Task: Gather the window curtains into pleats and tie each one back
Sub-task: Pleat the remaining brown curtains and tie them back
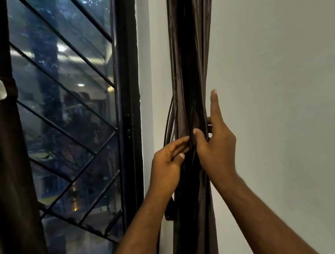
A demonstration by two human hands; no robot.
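Right curtain [188, 81] bunched against wall beside window [67, 97]. My left hand [167, 163] pinches its front folds; right hand [215, 141] thumb-clamps the bundle, forefinger free. Risk: slick fabric, unbound pleats fan out if either grip eases.

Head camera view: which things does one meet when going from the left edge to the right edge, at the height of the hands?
Left curtain → window glass with diagonal bars → dark window frame → left hand → right curtain → right hand → bare wall.
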